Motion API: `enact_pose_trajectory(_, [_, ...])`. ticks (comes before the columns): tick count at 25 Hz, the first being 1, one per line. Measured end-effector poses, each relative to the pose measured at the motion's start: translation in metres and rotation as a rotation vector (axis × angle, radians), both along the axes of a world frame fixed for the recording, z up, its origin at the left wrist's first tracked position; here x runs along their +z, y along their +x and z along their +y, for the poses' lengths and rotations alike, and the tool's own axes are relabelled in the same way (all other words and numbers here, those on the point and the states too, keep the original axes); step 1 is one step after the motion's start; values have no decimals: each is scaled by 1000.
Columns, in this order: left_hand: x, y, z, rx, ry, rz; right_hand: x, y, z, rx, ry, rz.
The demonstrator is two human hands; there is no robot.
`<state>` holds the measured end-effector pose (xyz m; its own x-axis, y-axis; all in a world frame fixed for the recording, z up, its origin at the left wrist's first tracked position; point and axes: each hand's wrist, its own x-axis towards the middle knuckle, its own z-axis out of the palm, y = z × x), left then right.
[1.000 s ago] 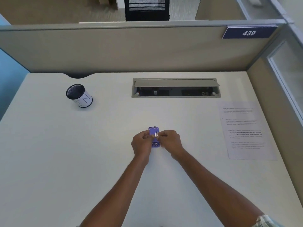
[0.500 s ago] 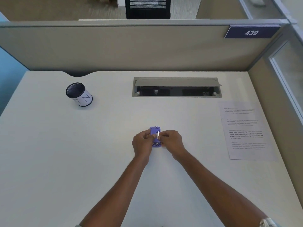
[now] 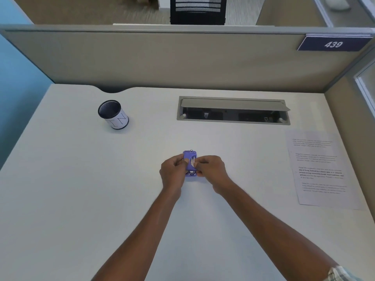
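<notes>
Both hands had hardly moved in the last second. The left hand point(image 3: 173, 173) and the right hand point(image 3: 211, 171) stayed on the little purple thing point(image 3: 190, 156), and it lay in the same spot on the white desk point(image 3: 81, 199), near the middle. That likely meant the person was still busy with a small, fiddly job on it, and the job was not done yet.

The left hand's fingers were curled round the left side of the purple thing and held it down. The right hand's fingertips pinched its right side, close to the thin silver bars point(image 3: 192, 161) on top. What the fingers did to the bars was too small to see. Both arms reached straight out from the bottom of the view, and the hands met in front, almost touching.

A cup point(image 3: 113, 115) stood well away on the left, and a sheet of paper point(image 3: 322, 169) lay off to the right.
</notes>
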<state>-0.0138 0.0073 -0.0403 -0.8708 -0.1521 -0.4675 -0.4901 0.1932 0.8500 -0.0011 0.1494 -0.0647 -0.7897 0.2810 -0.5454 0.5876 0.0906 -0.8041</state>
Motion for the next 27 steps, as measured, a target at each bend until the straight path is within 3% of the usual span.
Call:
enact_pose_trajectory(18, [-20, -67, -218, 159, -137, 66, -10, -87, -212, 246, -139, -37])
enact_pose_trajectory(27, [-37, -77, -264, 125, -167, 56, -17, -98, -255, 242, -181, -113])
